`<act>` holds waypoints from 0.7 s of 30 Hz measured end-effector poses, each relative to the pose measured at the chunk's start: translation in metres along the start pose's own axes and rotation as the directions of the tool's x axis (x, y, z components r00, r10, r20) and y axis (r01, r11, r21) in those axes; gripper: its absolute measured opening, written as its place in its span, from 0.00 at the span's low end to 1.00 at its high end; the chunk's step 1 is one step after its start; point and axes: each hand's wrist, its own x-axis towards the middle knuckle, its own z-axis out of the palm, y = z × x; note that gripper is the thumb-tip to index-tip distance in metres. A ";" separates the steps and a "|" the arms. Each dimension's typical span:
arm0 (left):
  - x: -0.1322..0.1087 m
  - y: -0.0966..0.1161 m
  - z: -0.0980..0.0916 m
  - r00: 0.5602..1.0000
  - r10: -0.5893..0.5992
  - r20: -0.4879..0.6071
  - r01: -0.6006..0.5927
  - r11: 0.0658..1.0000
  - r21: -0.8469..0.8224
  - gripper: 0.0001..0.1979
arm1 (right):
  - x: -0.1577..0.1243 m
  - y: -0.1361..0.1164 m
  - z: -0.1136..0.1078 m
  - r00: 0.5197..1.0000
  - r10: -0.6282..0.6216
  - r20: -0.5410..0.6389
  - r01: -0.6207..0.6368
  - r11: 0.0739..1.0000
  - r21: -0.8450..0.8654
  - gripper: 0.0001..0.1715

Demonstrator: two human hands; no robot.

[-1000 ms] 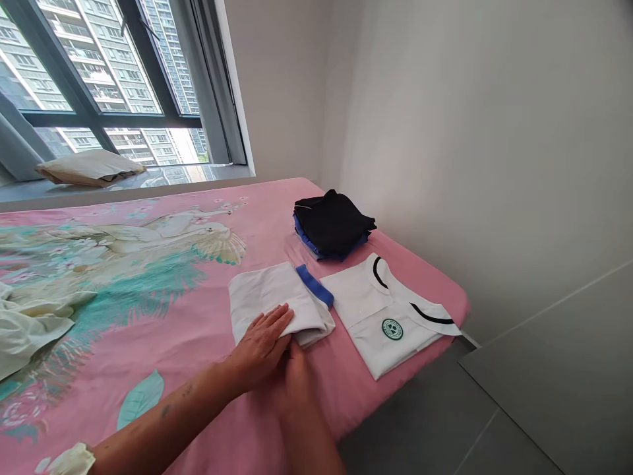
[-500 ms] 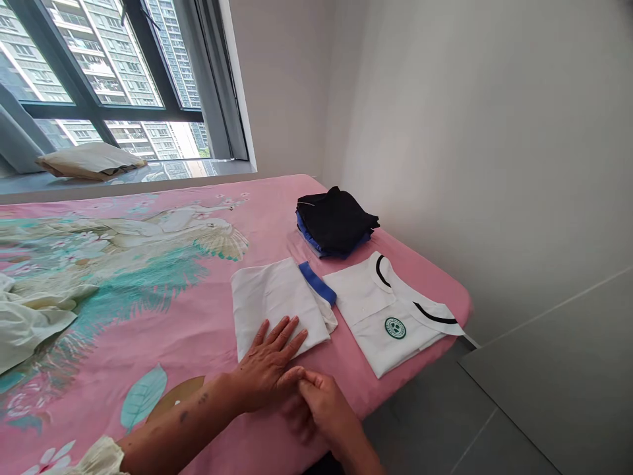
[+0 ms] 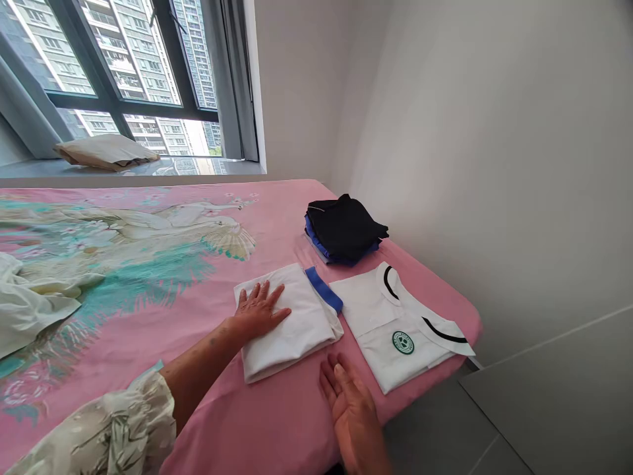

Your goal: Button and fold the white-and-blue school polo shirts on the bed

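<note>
My left hand (image 3: 260,310) lies flat, fingers spread, on a folded white garment (image 3: 297,340) with a blue band (image 3: 324,290) along its right side. To the right of that garment's near edge, my right hand (image 3: 349,399) is held palm turned inward with its fingers stretched out and nothing in them. Beside it on the right is a folded white T-shirt (image 3: 368,336) with a black-striped neckline and a round green badge (image 3: 403,342). Behind both sits a stack of folded dark clothes (image 3: 346,227), black on top with blue below.
A pink patterned sheet (image 3: 208,356) covers the bed, whose right edge drops to a grey floor (image 3: 435,409). A crumpled cream cloth (image 3: 34,310) lies at the left. On the windowsill rests a paper-like package (image 3: 106,152). A wall rises on the right.
My left hand has slid up and left across the folded white garment. My right hand has come away from beside my left hand, its pinched fingers now opened out. The view has shifted slightly.
</note>
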 end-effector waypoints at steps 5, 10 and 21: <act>-0.008 0.014 0.001 0.986 0.140 -0.089 -0.140 0.990 0.009 0.38 | 0.017 -0.008 0.021 0.996 0.034 0.080 -0.039 0.997 0.068 0.18; -0.006 0.039 0.005 0.960 0.276 -0.055 -0.279 0.959 -0.049 0.36 | 0.035 -0.012 0.034 0.994 0.080 0.072 -0.084 0.995 0.056 0.19; -0.073 0.077 0.005 0.974 0.225 -0.015 -0.226 0.974 -0.028 0.44 | 0.034 -0.013 0.031 0.951 -0.133 0.280 0.192 0.962 -0.195 0.27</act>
